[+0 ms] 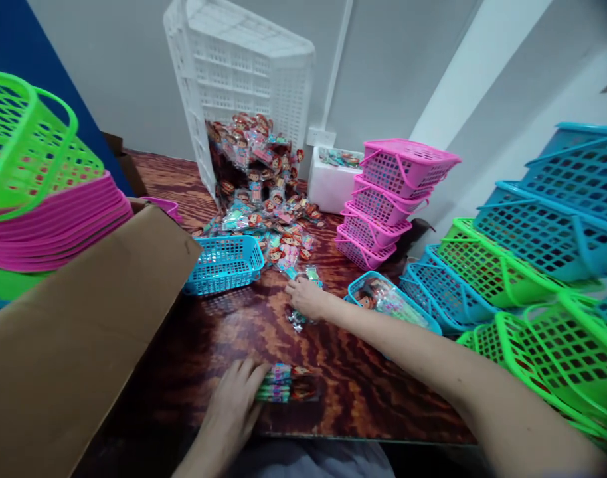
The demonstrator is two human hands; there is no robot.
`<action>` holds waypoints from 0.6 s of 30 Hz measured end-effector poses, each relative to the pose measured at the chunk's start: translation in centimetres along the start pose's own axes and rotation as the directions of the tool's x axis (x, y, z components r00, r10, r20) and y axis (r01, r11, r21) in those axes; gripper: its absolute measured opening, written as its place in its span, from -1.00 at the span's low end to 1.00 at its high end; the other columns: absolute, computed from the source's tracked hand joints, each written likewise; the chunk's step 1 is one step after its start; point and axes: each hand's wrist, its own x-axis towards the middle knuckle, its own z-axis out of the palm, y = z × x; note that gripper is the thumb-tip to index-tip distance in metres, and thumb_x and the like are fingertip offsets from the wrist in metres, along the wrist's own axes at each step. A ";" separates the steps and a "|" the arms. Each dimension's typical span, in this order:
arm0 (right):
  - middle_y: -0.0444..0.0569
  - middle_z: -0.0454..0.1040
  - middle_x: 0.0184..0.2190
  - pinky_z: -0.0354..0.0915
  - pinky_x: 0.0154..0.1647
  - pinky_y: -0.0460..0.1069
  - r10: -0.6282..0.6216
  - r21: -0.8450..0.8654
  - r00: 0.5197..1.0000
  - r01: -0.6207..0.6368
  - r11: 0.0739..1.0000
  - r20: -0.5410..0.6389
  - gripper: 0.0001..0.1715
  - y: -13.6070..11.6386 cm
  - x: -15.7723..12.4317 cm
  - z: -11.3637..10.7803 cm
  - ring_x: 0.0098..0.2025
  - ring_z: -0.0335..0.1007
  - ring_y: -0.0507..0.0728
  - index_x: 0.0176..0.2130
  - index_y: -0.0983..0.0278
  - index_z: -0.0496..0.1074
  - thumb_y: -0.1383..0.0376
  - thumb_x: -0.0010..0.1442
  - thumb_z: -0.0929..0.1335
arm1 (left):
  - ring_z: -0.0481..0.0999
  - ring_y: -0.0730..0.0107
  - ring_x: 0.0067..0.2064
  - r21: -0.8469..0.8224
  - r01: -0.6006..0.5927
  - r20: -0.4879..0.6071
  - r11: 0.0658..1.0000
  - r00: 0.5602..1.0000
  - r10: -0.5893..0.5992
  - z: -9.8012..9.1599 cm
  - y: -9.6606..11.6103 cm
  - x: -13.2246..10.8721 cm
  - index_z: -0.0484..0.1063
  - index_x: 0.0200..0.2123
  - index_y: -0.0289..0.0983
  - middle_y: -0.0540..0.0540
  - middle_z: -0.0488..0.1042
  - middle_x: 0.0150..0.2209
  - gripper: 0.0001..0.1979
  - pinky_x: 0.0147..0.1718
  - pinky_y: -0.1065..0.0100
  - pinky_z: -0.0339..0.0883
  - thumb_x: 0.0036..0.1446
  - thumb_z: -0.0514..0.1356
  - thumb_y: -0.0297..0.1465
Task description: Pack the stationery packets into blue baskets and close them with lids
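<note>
- Packets (289, 384): a small stack of flat, clear-wrapped toy packets lies on the wooden table (218, 332) near its front edge; the left hand (234, 406) holds the stack's left end, fingers curled over it.
- The right hand (307, 297) reaches to the foot of the pile (263, 199) spilling from the tipped white crate (244, 86), fingers bent down on a loose packet (303, 317); whether it is pinched or only touched cannot be told.
- Handling, as a judgement: the packets look light, thin and bendy, with slick film that would slide within a stack. Taking a stack across its short end, thumb under and fingers over, looks safest; a single one lifts by an edge.
- A blue basket (224, 264) stands empty just left of the pile; another (378, 295), under the right forearm, holds packets.
- Hard to make out: the prints are blurred, the stack's count is unclear, and the left thumb is hidden.
- A cardboard flap (79, 332) covers the table's left side; the basket stacks at the right are cut off.
</note>
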 end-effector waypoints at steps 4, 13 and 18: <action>0.18 0.46 -0.06 0.14 0.02 0.13 -0.009 0.014 1.000 0.008 1.000 0.017 -0.74 -0.2 -0.2 -0.4 0.04 0.25 0.27 -0.25 0.33 0.54 0.40 0.25 0.25 | 0.34 0.12 0.04 0.012 0.058 0.045 0.998 0.997 -0.059 -1.0 1.3 0.2 0.29 0.14 -0.15 -0.14 0.38 0.04 -0.46 -0.01 0.17 0.32 0.09 0.09 -0.62; 0.13 0.53 -0.16 0.23 -0.21 -0.02 0.004 0.072 0.995 -0.011 0.997 0.099 -0.65 2.0 -3.0 -1.8 -0.17 0.43 0.18 -0.05 0.32 0.44 0.48 0.16 0.30 | 0.28 0.17 -0.01 0.011 0.077 0.096 0.997 0.992 -0.077 -2.0 2.4 0.3 0.28 0.11 -0.19 -0.10 0.36 -0.01 -0.52 -0.04 0.18 0.26 0.13 0.13 -0.61; 0.12 0.55 -0.21 0.20 -0.01 0.04 -0.062 0.046 0.992 0.058 0.997 0.110 -0.48 1.8 -3.4 -0.3 0.14 0.26 0.26 0.15 0.29 0.33 0.51 0.22 0.25 | 0.27 0.15 -0.01 0.008 0.070 0.082 0.998 0.994 -0.070 -1.8 2.2 0.3 0.27 0.12 -0.20 -0.11 0.36 0.00 -0.51 -0.04 0.18 0.25 0.12 0.16 -0.61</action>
